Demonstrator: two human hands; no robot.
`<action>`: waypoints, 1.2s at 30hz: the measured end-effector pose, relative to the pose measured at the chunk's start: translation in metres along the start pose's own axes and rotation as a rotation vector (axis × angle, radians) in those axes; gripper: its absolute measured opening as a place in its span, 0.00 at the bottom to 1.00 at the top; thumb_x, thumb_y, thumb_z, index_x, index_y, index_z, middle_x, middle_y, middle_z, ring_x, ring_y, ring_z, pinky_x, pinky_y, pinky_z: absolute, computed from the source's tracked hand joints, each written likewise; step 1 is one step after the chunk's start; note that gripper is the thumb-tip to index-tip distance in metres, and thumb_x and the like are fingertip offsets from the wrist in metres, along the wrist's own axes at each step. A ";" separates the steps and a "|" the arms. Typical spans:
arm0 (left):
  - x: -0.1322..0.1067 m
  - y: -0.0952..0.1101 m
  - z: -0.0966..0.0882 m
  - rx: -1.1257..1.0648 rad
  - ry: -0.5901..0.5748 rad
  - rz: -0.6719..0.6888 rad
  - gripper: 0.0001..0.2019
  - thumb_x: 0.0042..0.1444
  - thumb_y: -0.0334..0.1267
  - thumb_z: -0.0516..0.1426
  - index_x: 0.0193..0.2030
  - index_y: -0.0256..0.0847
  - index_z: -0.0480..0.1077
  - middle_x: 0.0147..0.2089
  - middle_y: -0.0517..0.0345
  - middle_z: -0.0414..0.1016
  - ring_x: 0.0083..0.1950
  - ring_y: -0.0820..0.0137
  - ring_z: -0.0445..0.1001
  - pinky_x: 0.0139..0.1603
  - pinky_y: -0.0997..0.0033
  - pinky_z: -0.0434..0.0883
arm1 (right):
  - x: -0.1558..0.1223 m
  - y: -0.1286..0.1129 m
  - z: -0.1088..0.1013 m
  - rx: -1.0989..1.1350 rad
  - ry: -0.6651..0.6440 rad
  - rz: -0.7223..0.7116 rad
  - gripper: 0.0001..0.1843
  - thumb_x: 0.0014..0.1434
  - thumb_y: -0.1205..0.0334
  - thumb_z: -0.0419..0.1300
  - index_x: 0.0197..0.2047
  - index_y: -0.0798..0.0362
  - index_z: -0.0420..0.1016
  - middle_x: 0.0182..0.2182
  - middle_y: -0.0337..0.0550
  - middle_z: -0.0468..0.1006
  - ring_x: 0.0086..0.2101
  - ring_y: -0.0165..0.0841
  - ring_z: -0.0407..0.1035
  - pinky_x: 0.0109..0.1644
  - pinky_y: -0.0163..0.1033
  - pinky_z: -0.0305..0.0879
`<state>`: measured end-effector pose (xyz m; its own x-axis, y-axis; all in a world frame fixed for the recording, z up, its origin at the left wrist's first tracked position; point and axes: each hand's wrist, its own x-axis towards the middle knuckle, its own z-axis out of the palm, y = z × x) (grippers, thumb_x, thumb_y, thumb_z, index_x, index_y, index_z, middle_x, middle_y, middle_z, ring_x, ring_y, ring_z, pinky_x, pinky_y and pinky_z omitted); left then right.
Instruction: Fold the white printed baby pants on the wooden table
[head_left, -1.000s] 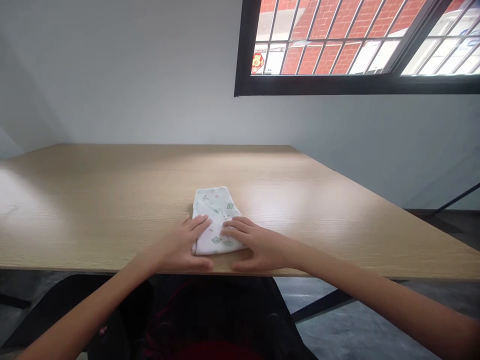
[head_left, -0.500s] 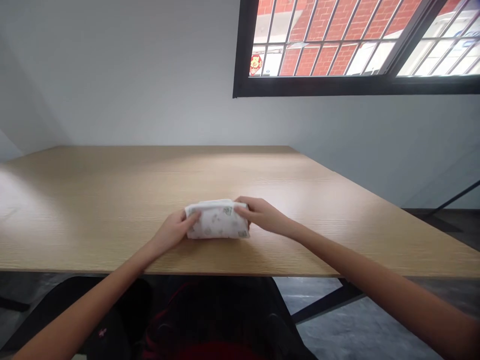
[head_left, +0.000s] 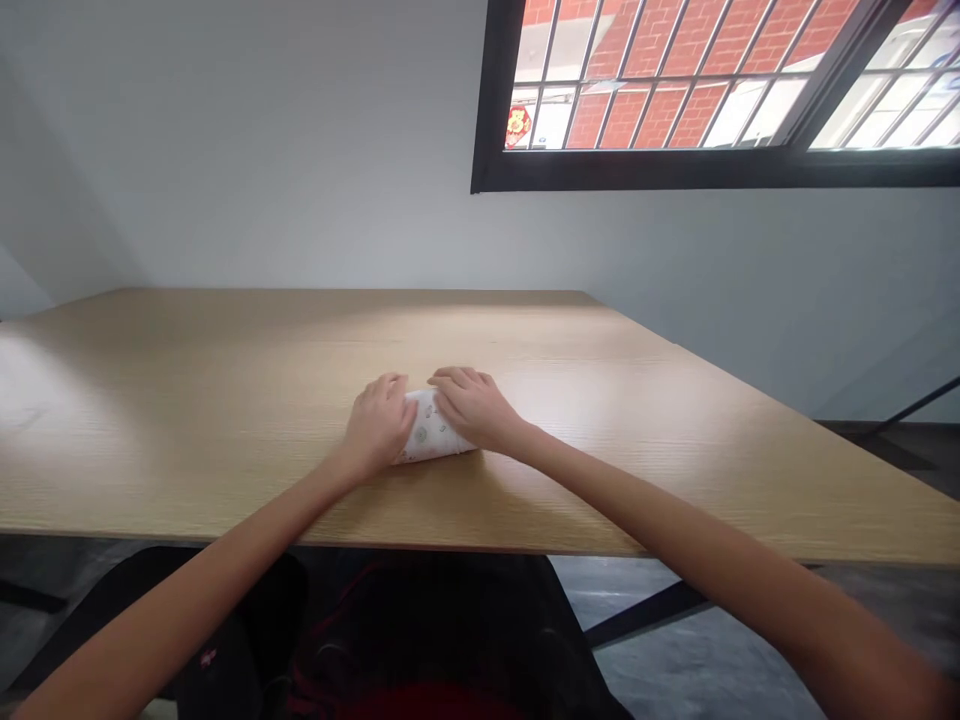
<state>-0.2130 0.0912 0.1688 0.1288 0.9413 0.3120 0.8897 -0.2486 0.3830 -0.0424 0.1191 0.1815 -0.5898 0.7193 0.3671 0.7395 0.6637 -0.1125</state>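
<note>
A folded white diaper (head_left: 429, 425) with small grey-green prints rests near the front of the table, in the middle of the head view. My left hand (head_left: 379, 420) covers its left end, fingers curled over the top. On the other end lies my right hand (head_left: 475, 408), its fingers bent over the upper edge and the thumb side pressed against the printed face. Between the hands only the middle and lower edge of the diaper show. Both ends and its far side are hidden by the hands.
The light wooden table (head_left: 247, 370) reaches back to a pale wall (head_left: 300, 150). A dark-framed window (head_left: 600, 172) with bars is at upper right. Below the table's front edge are dark clothing on my lap (head_left: 450, 620) and a black table leg (head_left: 649, 612).
Both hands have shifted from pinching the diaper's ends to lying over its top, closer together. The diaper is now more covered and sits slightly farther from the table's front edge.
</note>
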 end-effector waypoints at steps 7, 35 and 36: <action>0.003 -0.029 0.009 -0.063 -0.149 0.143 0.25 0.62 0.45 0.37 0.60 0.34 0.55 0.61 0.47 0.59 0.61 0.63 0.57 0.60 0.61 0.55 | -0.025 0.032 0.013 0.317 -0.105 0.095 0.25 0.64 0.57 0.37 0.60 0.59 0.54 0.56 0.51 0.59 0.54 0.38 0.55 0.57 0.46 0.52; -0.063 0.013 -0.003 -0.164 -0.251 0.098 0.24 0.52 0.44 0.52 0.55 0.38 0.57 0.57 0.46 0.60 0.58 0.56 0.56 0.58 0.50 0.55 | -0.064 -0.007 0.009 0.519 0.026 0.066 0.25 0.64 0.54 0.38 0.62 0.53 0.51 0.59 0.47 0.52 0.59 0.36 0.44 0.62 0.48 0.47; -0.063 0.018 -0.001 -0.203 -0.258 0.127 0.21 0.53 0.41 0.51 0.54 0.38 0.58 0.55 0.47 0.62 0.56 0.57 0.59 0.58 0.51 0.56 | -0.065 -0.008 0.009 0.492 0.052 0.028 0.24 0.64 0.54 0.38 0.62 0.51 0.51 0.59 0.46 0.52 0.59 0.35 0.44 0.62 0.49 0.47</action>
<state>-0.2053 0.0274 0.1568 0.3620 0.9203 0.1483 0.7577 -0.3832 0.5282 -0.0124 0.0692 0.1505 -0.5459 0.7353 0.4016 0.5068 0.6715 -0.5406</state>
